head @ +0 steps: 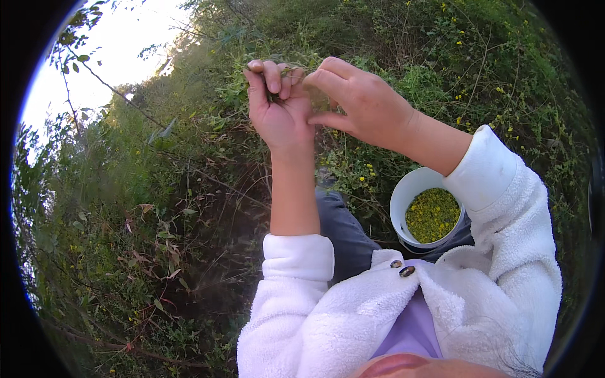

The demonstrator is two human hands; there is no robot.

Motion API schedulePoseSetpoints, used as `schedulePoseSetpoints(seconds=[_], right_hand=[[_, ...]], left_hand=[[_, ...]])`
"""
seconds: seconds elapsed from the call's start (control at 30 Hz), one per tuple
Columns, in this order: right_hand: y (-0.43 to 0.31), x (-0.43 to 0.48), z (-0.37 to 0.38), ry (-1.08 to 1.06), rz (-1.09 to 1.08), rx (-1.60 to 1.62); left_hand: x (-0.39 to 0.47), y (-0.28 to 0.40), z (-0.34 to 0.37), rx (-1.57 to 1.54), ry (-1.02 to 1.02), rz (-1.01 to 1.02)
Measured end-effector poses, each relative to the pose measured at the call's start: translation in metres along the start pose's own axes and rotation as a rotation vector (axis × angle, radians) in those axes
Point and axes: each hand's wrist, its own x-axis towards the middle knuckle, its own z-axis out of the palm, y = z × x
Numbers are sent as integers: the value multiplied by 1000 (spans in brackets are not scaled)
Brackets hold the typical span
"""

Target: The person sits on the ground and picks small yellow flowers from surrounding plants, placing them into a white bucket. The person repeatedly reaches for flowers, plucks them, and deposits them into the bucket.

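Observation:
My left hand is raised palm up among the green plants, its fingers curled around thin green stems. Right beside it, my right hand reaches in from the right with bent fingers and the thumb apart from them, close to the left palm. Whether the right fingertips pinch anything cannot be made out. Below my right forearm stands a white bucket, partly filled with small yellow flower heads mixed with green bits.
Dense shrubs with small yellow flowers grow ahead and to the right. A thin leafy branch arches at the upper left. Dry, reddish leaves hang among stems at the left. My leg in dark trousers is beside the bucket.

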Motion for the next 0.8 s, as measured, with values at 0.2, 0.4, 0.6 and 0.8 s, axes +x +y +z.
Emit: schedulePoseSetpoints(seconds=[0.2,0.4,0.6,0.8], right_hand=[[25,-18,-8,-82,148,91],[43,-52,-20,51,568,818],[62,-74,-16,6,845,850],[85,-98,-25,-327,1063,799]], left_hand=[[-17,-23,-19,24,-14,-82],[-44,-56,-48,1070,-342,-169],[-58,-61,-64,1166,-97,-494],[-55,-60,-70,1585,-441,-570]])
